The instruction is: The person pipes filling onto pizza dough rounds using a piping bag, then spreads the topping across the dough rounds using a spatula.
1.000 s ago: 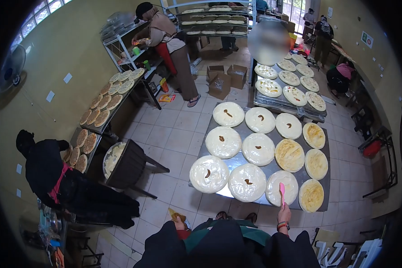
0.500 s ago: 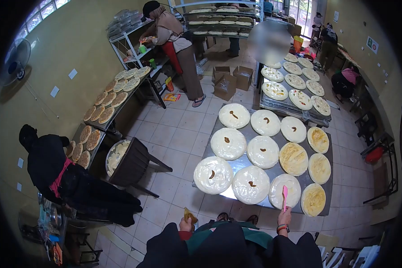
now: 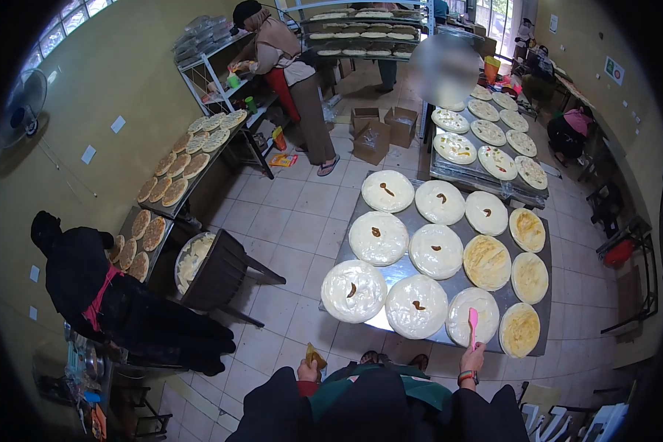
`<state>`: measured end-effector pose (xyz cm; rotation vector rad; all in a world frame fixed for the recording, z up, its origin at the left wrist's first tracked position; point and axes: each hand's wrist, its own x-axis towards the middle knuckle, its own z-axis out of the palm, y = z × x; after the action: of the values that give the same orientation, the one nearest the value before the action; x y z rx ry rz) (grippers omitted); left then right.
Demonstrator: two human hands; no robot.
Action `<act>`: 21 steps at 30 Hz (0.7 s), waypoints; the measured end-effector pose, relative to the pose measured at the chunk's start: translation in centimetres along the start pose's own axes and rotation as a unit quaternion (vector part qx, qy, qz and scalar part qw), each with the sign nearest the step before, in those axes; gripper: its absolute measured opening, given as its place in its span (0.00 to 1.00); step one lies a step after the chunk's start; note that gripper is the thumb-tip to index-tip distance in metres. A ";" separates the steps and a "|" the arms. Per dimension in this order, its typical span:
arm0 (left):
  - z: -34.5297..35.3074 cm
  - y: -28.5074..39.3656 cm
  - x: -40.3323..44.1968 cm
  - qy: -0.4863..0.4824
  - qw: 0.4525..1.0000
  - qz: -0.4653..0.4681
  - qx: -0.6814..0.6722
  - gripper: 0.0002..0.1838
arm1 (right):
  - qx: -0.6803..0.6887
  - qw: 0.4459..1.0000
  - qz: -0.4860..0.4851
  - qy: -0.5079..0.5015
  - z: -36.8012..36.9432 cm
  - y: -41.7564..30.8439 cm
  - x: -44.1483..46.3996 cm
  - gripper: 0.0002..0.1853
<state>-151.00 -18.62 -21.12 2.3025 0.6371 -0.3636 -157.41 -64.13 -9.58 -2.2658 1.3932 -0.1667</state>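
My right hand (image 3: pixel 472 359) is closed round the handle of a pink spatula (image 3: pixel 474 321), whose blade rests on a white-coated round base (image 3: pixel 464 306) at the table's front edge. My left hand (image 3: pixel 308 370), low in front of me, grips a crumpled golden-brown bag (image 3: pixel 315 356). Several round bases stand in rows on the metal table (image 3: pixel 390 274). Many are glossy white with a small brown dab, such as the front one (image 3: pixel 415 307). Those in the right column, like this base (image 3: pixel 519 330), are yellowish.
A co-worker in black (image 3: pixel 110 287) bends over the left table; another (image 3: pixel 287 81) stands by a shelf. Between them and me is a dark stand with a tub (image 3: pixel 193 258). Topped rounds (image 3: pixel 455 148) cover the table behind. Cardboard boxes (image 3: pixel 372 141) lie on the floor.
The view has shifted, so the tables sit further right than a second ago. The pink spatula's blade has moved slightly over the same base. The bag in my left hand now points more upright.
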 end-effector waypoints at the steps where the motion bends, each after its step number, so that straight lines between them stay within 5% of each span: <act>1: -0.2 0.5 -0.3 -0.007 1.000 -0.003 -0.006 0.19 | -0.001 1.000 0.000 -0.001 0.1 0.0 0.0 0.14; 21: 0.0 1.0 -0.2 -0.049 0.998 -0.019 0.034 0.20 | -0.004 1.000 0.021 -0.011 -0.2 -0.9 -0.2 0.13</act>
<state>-150.60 -19.33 -20.51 2.3238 0.6300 -0.5209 -156.85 -63.71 -9.02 -2.2370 1.4312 -0.1215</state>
